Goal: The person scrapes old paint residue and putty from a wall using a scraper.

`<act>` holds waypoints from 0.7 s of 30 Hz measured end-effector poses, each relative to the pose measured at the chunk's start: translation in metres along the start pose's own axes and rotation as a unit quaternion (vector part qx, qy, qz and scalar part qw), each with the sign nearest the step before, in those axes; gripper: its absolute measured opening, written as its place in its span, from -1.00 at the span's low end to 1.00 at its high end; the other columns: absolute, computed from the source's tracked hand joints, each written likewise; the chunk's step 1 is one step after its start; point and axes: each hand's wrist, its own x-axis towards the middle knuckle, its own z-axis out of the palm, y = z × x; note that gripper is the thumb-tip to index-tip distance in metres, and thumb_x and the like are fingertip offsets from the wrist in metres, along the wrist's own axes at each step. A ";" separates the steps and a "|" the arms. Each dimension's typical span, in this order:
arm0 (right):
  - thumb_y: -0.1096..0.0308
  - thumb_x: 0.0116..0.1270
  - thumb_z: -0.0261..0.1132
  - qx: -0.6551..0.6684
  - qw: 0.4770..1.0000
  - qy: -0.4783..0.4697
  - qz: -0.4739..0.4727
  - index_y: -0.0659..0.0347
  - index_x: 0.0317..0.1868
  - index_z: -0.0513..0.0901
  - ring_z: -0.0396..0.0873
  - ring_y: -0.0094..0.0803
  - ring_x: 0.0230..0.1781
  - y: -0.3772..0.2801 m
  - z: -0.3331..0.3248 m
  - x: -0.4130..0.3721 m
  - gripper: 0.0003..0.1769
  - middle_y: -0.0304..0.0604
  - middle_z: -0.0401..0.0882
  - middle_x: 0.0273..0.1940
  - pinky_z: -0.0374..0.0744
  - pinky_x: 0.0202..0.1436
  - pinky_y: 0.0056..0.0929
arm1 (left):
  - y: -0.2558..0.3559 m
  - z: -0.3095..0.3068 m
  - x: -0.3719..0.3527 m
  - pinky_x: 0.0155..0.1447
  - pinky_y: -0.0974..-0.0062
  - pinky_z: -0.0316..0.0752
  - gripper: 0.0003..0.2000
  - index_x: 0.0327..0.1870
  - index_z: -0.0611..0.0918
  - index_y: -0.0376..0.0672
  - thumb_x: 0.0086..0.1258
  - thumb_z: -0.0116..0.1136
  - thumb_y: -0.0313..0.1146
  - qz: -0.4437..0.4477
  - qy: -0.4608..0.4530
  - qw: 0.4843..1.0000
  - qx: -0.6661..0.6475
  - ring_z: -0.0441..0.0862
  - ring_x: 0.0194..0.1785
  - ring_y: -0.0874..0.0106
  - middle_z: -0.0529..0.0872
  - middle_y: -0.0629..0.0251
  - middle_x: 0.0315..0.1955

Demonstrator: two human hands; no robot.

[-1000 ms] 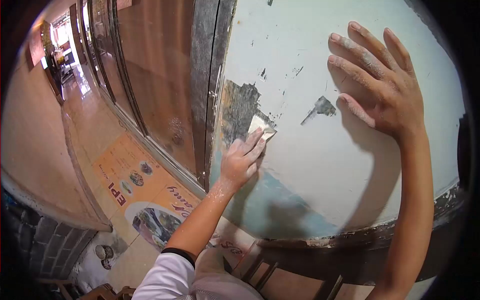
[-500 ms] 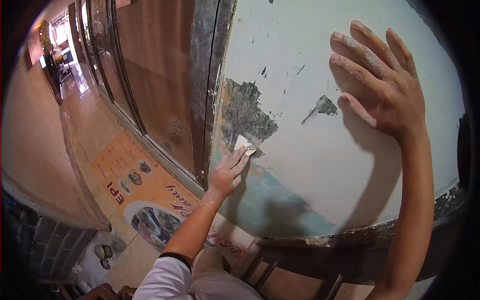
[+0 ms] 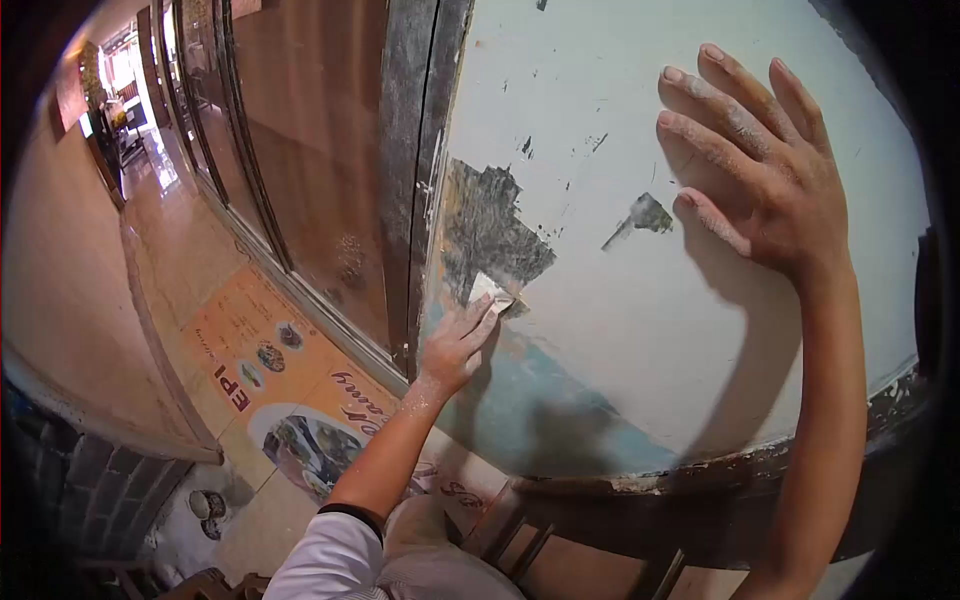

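Note:
Dusty with white powder, my left hand point(image 3: 462, 345) presses a small folded whitish piece point(image 3: 491, 291), perhaps sandpaper, against the pale painted panel point(image 3: 640, 330). The piece lies at the lower edge of a dark bare patch point(image 3: 495, 225). Below it the panel shows a blue-green area point(image 3: 560, 400). My right hand point(image 3: 775, 160) leans on the upper right of the panel with fingers spread and holds nothing; powder coats its fingers. A smaller dark patch point(image 3: 652, 213) is to the left of its thumb.
A dark wooden frame point(image 3: 405, 180) and glass panes point(image 3: 310, 150) stand left of the panel. An orange printed banner point(image 3: 250, 320) lies on the tiled floor. At lower left are a block wall point(image 3: 100, 490) and small round containers point(image 3: 207, 505). Dark bars point(image 3: 530, 550) show below.
Almost nothing differs. My left hand and the whitish piece have shifted very slightly; my right hand stays on the panel.

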 end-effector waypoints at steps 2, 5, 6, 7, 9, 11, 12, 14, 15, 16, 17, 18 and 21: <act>0.08 0.04 0.52 0.001 1.000 0.003 0.000 -0.29 0.31 0.65 0.25 -0.38 0.62 0.000 0.000 0.000 -0.28 -0.51 0.46 0.51 0.05 0.76 -0.03 | 0.000 0.003 0.004 0.16 0.25 0.61 -0.34 0.31 0.67 -0.05 0.02 0.19 -0.57 0.008 0.022 1.000 0.005 0.65 0.12 0.13 0.56 0.29 0.45; 0.10 0.02 0.53 0.005 1.000 0.005 -0.002 -0.29 0.31 0.65 0.25 -0.38 0.62 0.000 0.002 -0.002 -0.27 -0.52 0.46 0.51 0.05 0.76 -0.02 | 0.002 0.002 0.004 0.07 0.29 0.65 -0.32 0.32 0.67 0.01 0.01 0.21 -0.54 -0.007 0.013 1.000 0.005 0.68 -0.05 0.15 0.55 0.39 0.46; 0.10 0.01 0.53 0.002 1.000 0.008 -0.004 -0.28 0.31 0.65 0.24 -0.38 0.63 0.001 0.002 -0.001 -0.26 -0.52 0.46 0.51 0.05 0.76 -0.02 | 0.002 0.002 0.004 0.05 0.30 0.65 -0.33 0.31 0.68 0.01 0.01 0.21 -0.54 -0.001 0.023 1.000 0.000 0.67 -0.08 0.16 0.56 0.39 0.46; 0.10 0.01 0.53 0.002 1.000 0.009 -0.005 -0.28 0.31 0.65 0.24 -0.38 0.63 0.001 0.002 -0.001 -0.26 -0.52 0.46 0.51 0.05 0.76 -0.02 | 0.001 0.003 0.004 0.03 0.31 0.65 -0.33 0.31 0.68 0.01 0.01 0.21 -0.53 0.006 0.033 0.999 -0.004 0.66 -0.11 0.18 0.56 0.40 0.46; 0.11 0.01 0.53 0.003 1.000 -0.005 0.005 -0.29 0.31 0.65 0.24 -0.39 0.63 -0.001 0.000 -0.001 -0.26 -0.52 0.46 0.51 0.04 0.77 -0.03 | 0.001 0.004 0.005 0.00 0.34 0.64 -0.33 0.31 0.68 0.01 0.00 0.22 -0.54 0.017 0.048 0.999 0.015 0.65 -0.15 0.20 0.58 0.40 0.44; 0.11 0.02 0.53 0.006 1.000 -0.005 0.008 -0.31 0.32 0.64 0.23 -0.39 0.63 -0.001 0.000 0.000 -0.26 -0.52 0.45 0.51 0.03 0.77 -0.04 | 0.005 0.002 0.008 -0.02 0.35 0.63 -0.31 0.32 0.67 0.01 0.00 0.21 -0.56 0.006 0.042 0.999 0.001 0.64 -0.17 0.19 0.57 0.40 0.45; 0.10 0.02 0.53 0.003 1.000 -0.002 0.005 -0.31 0.32 0.64 0.23 -0.39 0.63 -0.001 -0.001 0.000 -0.26 -0.52 0.45 0.51 0.03 0.77 -0.04 | 0.008 0.001 0.012 -0.02 0.34 0.62 -0.31 0.32 0.67 0.00 0.00 0.21 -0.57 0.006 0.038 0.999 0.003 0.63 -0.17 0.18 0.55 0.39 0.47; 0.07 0.05 0.51 -0.011 1.000 0.009 0.005 -0.31 0.33 0.64 0.24 -0.40 0.63 0.000 0.005 -0.003 -0.28 -0.52 0.45 0.52 0.03 0.77 -0.03 | 0.008 -0.002 0.014 -0.03 0.34 0.62 -0.31 0.32 0.67 -0.01 0.00 0.21 -0.57 0.004 0.029 1.000 0.002 0.63 -0.18 0.18 0.54 0.38 0.47; 0.07 0.05 0.51 -0.010 1.000 0.008 0.004 -0.31 0.33 0.64 0.24 -0.40 0.63 0.000 0.005 -0.003 -0.28 -0.52 0.45 0.52 0.03 0.77 -0.03 | 0.008 -0.002 0.013 -0.03 0.33 0.62 -0.31 0.32 0.67 -0.02 0.00 0.21 -0.57 0.002 0.021 1.000 -0.001 0.62 -0.18 0.18 0.53 0.36 0.48; 0.07 0.06 0.51 -0.008 1.000 0.004 0.002 -0.32 0.33 0.64 0.24 -0.40 0.63 0.000 0.003 -0.003 -0.28 -0.52 0.45 0.52 0.03 0.77 -0.03 | 0.006 0.000 0.012 -0.03 0.33 0.62 -0.32 0.32 0.67 -0.02 0.01 0.21 -0.57 0.010 0.033 0.999 -0.016 0.62 -0.17 0.18 0.53 0.37 0.48; 0.07 0.07 0.50 -0.006 1.000 -0.001 0.000 -0.32 0.34 0.64 0.24 -0.40 0.63 0.000 0.002 -0.002 -0.28 -0.52 0.45 0.52 0.04 0.77 -0.03 | 0.004 0.002 0.009 -0.03 0.33 0.62 -0.32 0.32 0.67 -0.02 0.01 0.21 -0.57 0.010 0.034 0.999 -0.016 0.62 -0.17 0.18 0.53 0.37 0.48; 0.07 0.07 0.50 -0.007 1.000 -0.001 0.000 -0.32 0.34 0.64 0.24 -0.40 0.63 0.001 0.000 -0.001 -0.28 -0.52 0.45 0.52 0.04 0.77 -0.03 | 0.005 0.003 0.009 -0.03 0.33 0.62 -0.32 0.33 0.67 -0.02 0.02 0.21 -0.57 0.008 0.036 0.999 -0.012 0.62 -0.17 0.18 0.53 0.38 0.49; 0.07 0.06 0.50 -0.004 1.000 -0.011 -0.002 -0.32 0.35 0.63 0.24 -0.39 0.62 -0.001 -0.001 -0.001 -0.27 -0.52 0.45 0.52 0.04 0.77 -0.02 | 0.010 0.001 0.011 -0.02 0.33 0.62 -0.32 0.33 0.67 0.00 0.03 0.22 -0.57 -0.003 0.025 1.000 0.004 0.62 -0.17 0.19 0.54 0.37 0.48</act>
